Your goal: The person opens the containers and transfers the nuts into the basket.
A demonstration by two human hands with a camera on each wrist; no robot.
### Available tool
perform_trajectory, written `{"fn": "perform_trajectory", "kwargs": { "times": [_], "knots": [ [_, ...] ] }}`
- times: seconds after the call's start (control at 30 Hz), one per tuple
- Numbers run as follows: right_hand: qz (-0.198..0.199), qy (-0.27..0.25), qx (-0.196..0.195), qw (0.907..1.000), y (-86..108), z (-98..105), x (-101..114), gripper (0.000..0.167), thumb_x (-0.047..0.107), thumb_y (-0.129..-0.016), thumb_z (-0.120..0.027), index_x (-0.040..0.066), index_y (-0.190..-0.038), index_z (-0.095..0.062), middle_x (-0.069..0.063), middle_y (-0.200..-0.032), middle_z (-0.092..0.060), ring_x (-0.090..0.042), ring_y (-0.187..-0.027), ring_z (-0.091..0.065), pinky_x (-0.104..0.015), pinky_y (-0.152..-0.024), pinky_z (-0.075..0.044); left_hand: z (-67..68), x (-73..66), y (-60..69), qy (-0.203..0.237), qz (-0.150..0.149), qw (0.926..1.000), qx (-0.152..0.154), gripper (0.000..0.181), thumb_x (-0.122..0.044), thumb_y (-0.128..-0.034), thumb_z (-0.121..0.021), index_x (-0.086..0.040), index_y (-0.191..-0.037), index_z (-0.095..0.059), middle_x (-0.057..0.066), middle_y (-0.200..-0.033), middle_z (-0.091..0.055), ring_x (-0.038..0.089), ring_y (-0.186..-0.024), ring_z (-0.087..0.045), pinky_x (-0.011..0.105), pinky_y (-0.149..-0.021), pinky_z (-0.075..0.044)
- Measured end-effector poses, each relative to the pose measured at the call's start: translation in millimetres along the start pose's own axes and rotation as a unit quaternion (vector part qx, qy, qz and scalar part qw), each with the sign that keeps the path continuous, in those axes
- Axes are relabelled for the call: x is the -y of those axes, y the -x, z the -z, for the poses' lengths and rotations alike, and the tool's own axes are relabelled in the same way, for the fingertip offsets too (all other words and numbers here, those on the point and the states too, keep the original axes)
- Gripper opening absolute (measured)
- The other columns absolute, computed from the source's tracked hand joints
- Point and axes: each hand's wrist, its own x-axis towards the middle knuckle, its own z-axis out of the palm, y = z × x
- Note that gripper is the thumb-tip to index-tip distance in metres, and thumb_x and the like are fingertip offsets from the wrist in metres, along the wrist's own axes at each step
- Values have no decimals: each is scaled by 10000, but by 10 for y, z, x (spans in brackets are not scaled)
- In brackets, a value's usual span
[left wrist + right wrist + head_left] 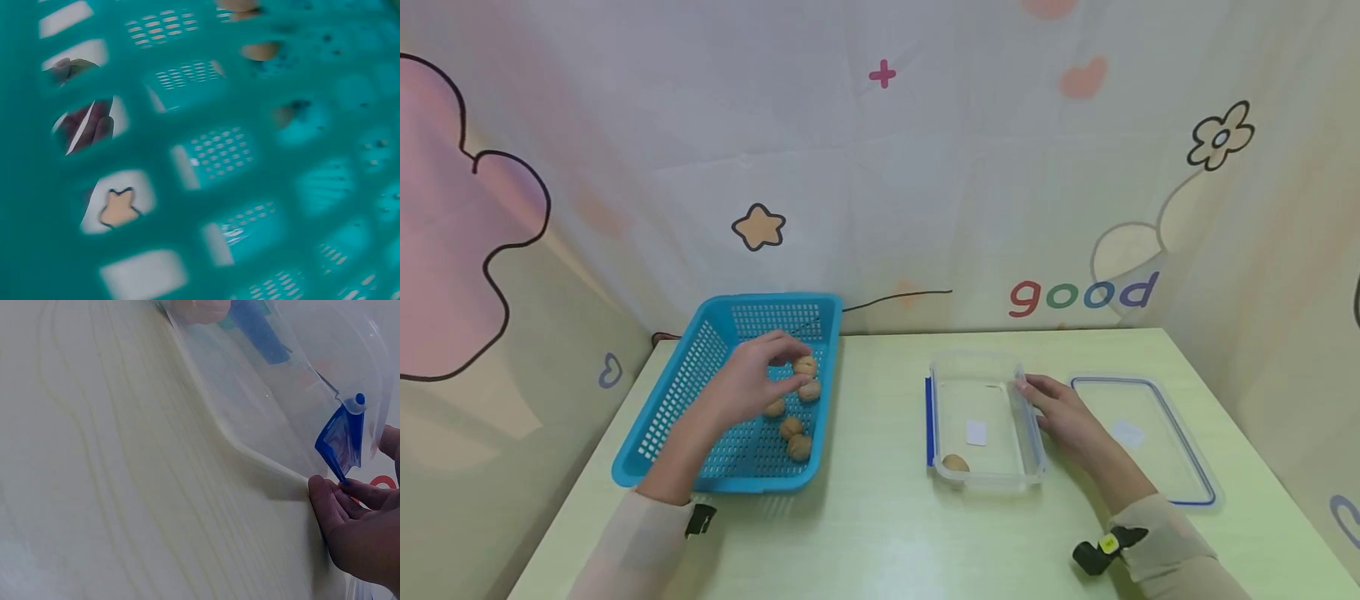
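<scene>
My left hand (741,379) reaches into a blue mesh basket (655,433) and pinches a walnut (805,365) between thumb and fingertips. Just beneath lies another walnut (809,390), and several more rest along the basket's right side. Through the mesh, the left wrist view shows parts of the left fingers (103,128). With the right hand (1060,412) I hold the right wall of a clear plastic container (1033,450). One walnut (956,462) sits in its near left corner. Beside the right fingers, a blue latch (344,440) sticks out in the right wrist view.
A clear lid (1150,408) with a blue seal lies on the table (880,533), right of the container and partly behind the right forearm. A printed curtain (880,208) hangs along the table's back edge. A blue latch (930,421) lines the container's left side.
</scene>
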Motion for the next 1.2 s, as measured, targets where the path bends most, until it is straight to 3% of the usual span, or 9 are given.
{"fn": "perform_trajectory", "kwargs": {
  "times": [0.23, 0.37, 0.67, 1.2],
  "knots": [
    [25, -31, 2, 10000, 27, -18, 9, 741, 438, -1109, -549, -11, -1639, -295, -225, -1715, -239, -404, -1587, -218, -607, -1258, -209, -201, 331, -18, 41, 148, 9999, 48, 324, -222, -1002, -769, -72, -1284, -715, 53, -1229, -691, 270, -1152, -666, 484, -1008, -571],
    [35, -8, -9, 10000, 30, -19, 19, 743, 443, -1109, -545, -9, -1642, -292, -227, -1715, -238, -408, -1586, -220, -607, -1256, -217, -262, 443, -14, -38, 384, 9991, 155, 324, -223, -1000, -770, -73, -1281, -715, 69, -1229, -683, 288, -1149, -663, 504, -1011, -567],
    [89, 48, -12, 9999, 32, 3, 26, 772, 472, -1103, -544, -20, -1640, -286, -241, -1712, -237, -412, -1583, -231, -600, -1253, -232, -283, 463, -15, -93, 611, 9978, 251, 340, -214, -995, -773, -91, -1304, -705, 74, -1239, -680, 309, -1161, -666, 523, -970, -577],
    [90, -92, -8, 9999, 9, -8, 12, 768, 453, -1104, -554, -35, -1632, -285, -247, -1698, -261, -396, -1568, -267, -562, -1266, -232, -288, 507, 24, 65, 575, 9982, 136, 316, -196, -1010, -744, -55, -1291, -706, 89, -1233, -665, 312, -1142, -667, 528, -962, -580]
  ]
}}
